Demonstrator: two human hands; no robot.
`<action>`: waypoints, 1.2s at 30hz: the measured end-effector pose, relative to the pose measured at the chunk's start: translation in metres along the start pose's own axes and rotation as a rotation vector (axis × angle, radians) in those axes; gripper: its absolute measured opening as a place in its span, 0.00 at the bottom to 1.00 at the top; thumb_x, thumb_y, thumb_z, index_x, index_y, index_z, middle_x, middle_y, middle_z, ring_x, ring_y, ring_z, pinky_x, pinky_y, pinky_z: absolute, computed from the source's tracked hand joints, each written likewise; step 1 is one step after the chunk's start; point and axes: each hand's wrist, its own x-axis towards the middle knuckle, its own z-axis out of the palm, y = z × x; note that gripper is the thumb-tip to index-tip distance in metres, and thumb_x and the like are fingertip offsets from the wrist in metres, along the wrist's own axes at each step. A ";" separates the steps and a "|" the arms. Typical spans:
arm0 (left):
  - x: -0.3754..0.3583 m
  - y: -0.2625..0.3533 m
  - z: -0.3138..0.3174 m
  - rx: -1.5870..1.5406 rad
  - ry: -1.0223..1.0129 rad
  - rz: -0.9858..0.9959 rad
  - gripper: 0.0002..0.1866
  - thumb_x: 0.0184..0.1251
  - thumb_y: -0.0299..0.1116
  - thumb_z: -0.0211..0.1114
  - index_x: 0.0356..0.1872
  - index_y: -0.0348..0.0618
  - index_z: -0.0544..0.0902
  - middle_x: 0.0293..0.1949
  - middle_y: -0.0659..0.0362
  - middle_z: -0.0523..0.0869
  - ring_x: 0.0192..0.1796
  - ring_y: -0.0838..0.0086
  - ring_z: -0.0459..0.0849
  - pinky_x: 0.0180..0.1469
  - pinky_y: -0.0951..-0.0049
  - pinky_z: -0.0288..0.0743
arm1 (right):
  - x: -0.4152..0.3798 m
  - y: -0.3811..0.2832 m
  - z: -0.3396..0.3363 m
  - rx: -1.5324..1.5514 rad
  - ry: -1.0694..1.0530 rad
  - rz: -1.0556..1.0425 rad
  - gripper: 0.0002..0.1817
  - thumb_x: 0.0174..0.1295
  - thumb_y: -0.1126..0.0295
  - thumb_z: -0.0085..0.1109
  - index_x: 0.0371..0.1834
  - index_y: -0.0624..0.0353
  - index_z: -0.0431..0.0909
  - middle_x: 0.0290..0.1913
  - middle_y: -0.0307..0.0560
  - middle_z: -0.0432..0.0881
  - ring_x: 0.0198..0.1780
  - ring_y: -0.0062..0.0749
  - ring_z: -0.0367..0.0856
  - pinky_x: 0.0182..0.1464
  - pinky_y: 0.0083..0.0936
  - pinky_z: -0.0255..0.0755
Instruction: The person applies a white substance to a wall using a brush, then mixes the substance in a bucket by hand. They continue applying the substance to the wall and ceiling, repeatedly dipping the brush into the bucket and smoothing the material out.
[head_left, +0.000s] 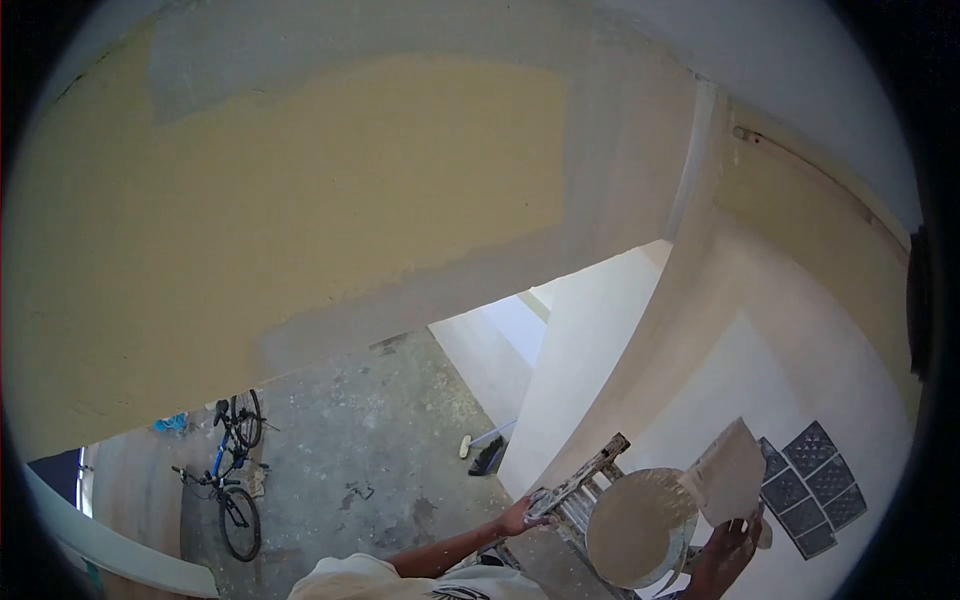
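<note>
My right hand (730, 552) grips a plastering trowel (728, 468) at the lower right. Its broad flat blade is tilted up and coated in beige plaster. Just left of it is a bucket (640, 525) of beige plaster, partly overlapped by the blade's edge. My left hand (517, 517) is closed around the near end of the top of a paint-splashed stepladder (590, 475). Some fingers of each hand are hidden. The bucket covers part of the ladder's steps.
Yellow wall (400, 180) with grey-beige plaster patches spans above. A bicycle (230, 470) stands far below on the stained concrete floor (340, 450). A broom (488, 455) lies by the white wall. Dark patterned vent blocks (815, 485) sit in the right wall, beneath a pipe (820, 175).
</note>
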 end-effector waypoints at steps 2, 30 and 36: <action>0.000 0.002 0.000 -0.008 -0.015 -0.020 0.36 0.52 0.49 0.66 0.57 0.36 0.66 0.54 0.50 0.72 0.56 0.66 0.69 0.60 0.69 0.58 | -0.013 0.007 0.038 -1.115 -0.070 -0.458 0.17 0.63 0.72 0.45 0.54 0.67 0.65 0.51 0.56 0.70 0.54 0.44 0.70 0.55 0.36 0.63; 0.007 -0.107 -0.006 -0.341 -0.142 0.012 0.38 0.52 0.46 0.65 0.62 0.42 0.61 0.62 0.53 0.64 0.63 0.66 0.62 0.62 0.62 0.57 | 0.000 0.152 0.355 0.842 -0.307 0.447 0.22 0.58 0.66 0.51 0.56 0.56 0.61 0.52 0.47 0.65 0.54 0.40 0.67 0.56 0.35 0.69; 0.004 -0.047 -0.003 -0.089 -0.035 0.193 0.31 0.53 0.46 0.63 0.56 0.38 0.68 0.55 0.50 0.71 0.58 0.66 0.69 0.59 0.64 0.62 | -0.005 0.121 0.330 0.711 -0.289 0.331 0.22 0.59 0.66 0.52 0.57 0.56 0.62 0.53 0.47 0.66 0.55 0.39 0.67 0.58 0.36 0.65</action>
